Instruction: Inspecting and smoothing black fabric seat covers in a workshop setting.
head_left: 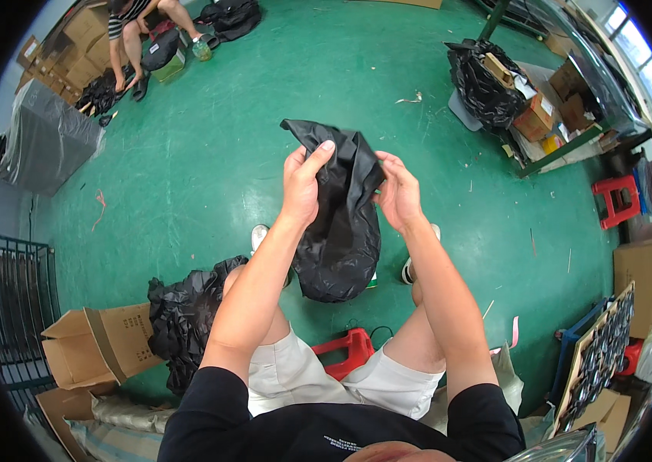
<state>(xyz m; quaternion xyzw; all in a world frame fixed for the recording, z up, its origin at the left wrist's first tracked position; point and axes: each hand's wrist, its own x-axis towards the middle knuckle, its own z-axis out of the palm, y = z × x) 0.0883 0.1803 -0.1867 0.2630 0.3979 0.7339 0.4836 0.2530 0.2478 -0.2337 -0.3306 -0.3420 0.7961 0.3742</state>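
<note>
In the head view, the black bag (pixel 337 254) hangs between the person's knees, its rounded lower end in front of the red stool (pixel 353 350). The left hand (pixel 302 185) pinches the upper left edge, thumb flat on top, other fingers mostly behind the material. The right hand (pixel 401 194) sits at the right edge, fingers half curled; whether they grip or merely touch, I cannot tell. Good handling here calls for a firm left pinch, light right fingers easing the folds flat, and even tension, since thin-looking material could crease or slip.
</note>
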